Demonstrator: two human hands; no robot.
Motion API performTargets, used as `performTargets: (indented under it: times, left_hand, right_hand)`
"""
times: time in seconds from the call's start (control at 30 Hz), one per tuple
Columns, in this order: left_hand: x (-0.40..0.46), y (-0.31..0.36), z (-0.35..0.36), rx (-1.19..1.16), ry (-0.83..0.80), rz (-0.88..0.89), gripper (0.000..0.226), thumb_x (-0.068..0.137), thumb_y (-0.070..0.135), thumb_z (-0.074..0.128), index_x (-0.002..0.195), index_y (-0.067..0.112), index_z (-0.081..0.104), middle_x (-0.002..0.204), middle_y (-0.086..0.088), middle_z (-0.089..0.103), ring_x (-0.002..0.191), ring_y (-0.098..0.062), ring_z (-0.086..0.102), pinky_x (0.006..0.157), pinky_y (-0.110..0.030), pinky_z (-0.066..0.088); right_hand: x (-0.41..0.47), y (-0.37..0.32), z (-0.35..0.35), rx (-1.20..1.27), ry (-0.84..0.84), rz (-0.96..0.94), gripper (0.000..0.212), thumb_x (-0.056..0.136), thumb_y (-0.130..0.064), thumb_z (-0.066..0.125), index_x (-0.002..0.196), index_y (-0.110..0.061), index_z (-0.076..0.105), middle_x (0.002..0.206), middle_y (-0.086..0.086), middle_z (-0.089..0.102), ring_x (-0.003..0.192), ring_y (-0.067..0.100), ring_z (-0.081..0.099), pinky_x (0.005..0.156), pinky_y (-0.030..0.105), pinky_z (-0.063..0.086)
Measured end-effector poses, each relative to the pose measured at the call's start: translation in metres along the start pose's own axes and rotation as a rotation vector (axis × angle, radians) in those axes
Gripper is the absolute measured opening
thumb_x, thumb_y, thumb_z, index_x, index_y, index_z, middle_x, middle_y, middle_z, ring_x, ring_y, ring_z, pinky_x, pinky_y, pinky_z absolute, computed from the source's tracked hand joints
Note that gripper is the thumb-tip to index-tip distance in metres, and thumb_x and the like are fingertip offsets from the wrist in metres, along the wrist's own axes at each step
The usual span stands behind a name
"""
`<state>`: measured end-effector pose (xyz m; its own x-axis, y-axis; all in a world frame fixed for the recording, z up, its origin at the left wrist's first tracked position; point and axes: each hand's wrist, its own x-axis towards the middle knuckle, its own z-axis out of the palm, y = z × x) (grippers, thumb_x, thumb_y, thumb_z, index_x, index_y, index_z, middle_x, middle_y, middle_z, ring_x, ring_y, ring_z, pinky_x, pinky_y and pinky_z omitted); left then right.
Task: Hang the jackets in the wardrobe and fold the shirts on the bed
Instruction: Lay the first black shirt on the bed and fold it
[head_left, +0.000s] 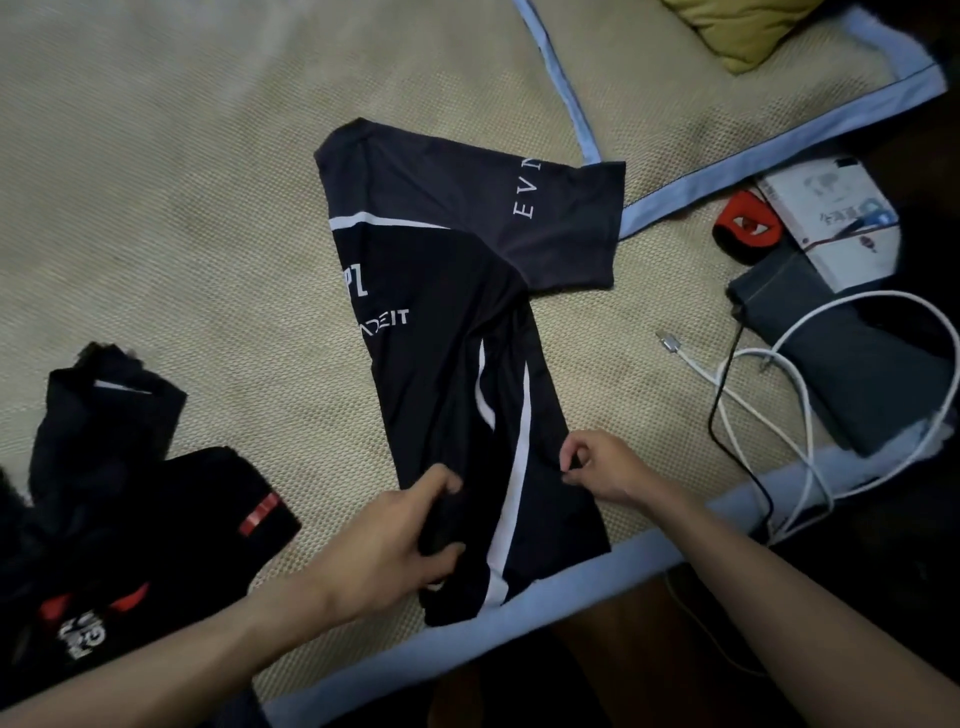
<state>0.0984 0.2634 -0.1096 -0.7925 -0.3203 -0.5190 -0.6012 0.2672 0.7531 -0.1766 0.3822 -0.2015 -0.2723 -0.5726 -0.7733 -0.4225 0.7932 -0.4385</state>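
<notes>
Looking down at the bed (156, 182), I see the woven beige mat runs wide and bare to the upper left, lots of room there. Near edge is a pale blue border (597, 577) just under my wrists; a second blue strip (779, 150) angles across the upper right. Right side is crowded: white cable (800, 415) looped over a grey folded cloth (852, 364), white box (831, 218), red-and-black item (745, 228), yellow-green cushion (743, 31) at top.

The dark shirt (441, 332) lies flat on the mat, center frame. It's folded lengthwise, so its long axis runs from the near edge up and slightly left. One sleeve (561, 218) sticks out to the right near the far end, w/ white letters on it. Hem end is nearest me, overlapping the blue border. Fabric looks smooth, thin, slightly shiny, w/ curved white stripes and white lettering.

Left hand (395, 540) is closed on a bunch of the shirt fabric near the hem, fingers curled around it. Right hand (602, 467) sits at the shirt's right edge, thumb and forefinger pinching together; can't tell if cloth is actually between them.

Another pile of black garments (145, 499) w/ a red tag lies at the left, apart from the shirt.
</notes>
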Motion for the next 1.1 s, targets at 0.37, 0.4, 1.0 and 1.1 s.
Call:
performTargets:
  times: [0.37,0.4,1.0,1.1]
  left_hand:
    - [0.014,0.045,0.108,-0.015,0.027,0.038,0.071,0.09,0.022,0.063,0.153,0.022,0.031,0.148,0.006,0.045,0.137,-0.008,0.042,0.105,-0.006,0.023]
    - [0.015,0.044,0.111,-0.049,0.01,0.036,0.074,0.089,0.024,0.066,0.154,0.022,0.029,0.147,0.006,0.044,0.136,-0.008,0.042,0.105,-0.006,0.024]
    - [-0.007,-0.076,0.098,0.421,0.258,-0.11,0.06,0.076,0.054,0.061,0.127,0.023,0.06,0.119,-0.003,0.052,0.103,-0.022,0.054,0.088,-0.04,0.049]
    - [-0.003,-0.072,0.089,0.535,0.193,0.009,0.027,0.075,0.046,0.062,0.084,0.021,0.063,0.095,0.0,0.06,0.087,-0.022,0.062,0.075,-0.034,0.049]
  right_hand:
    - [-0.063,-0.028,0.017,0.686,-0.169,0.274,0.053,0.086,-0.063,0.066,0.112,-0.017,0.073,0.107,0.006,0.078,0.097,0.024,0.075,0.079,0.038,0.063]
    - [-0.064,-0.024,0.02,0.646,-0.173,0.238,0.043,0.085,-0.052,0.073,0.112,-0.018,0.073,0.108,0.004,0.078,0.1,0.022,0.075,0.084,0.042,0.063]
    - [-0.06,0.005,0.048,0.41,-0.209,0.251,0.024,0.072,-0.004,0.066,0.095,-0.008,0.069,0.096,0.004,0.073,0.095,0.023,0.068,0.077,0.032,0.055]
    - [-0.061,0.004,0.044,0.436,-0.2,0.257,0.022,0.067,-0.001,0.058,0.085,-0.012,0.062,0.084,0.003,0.064,0.088,0.023,0.062,0.074,0.035,0.049]
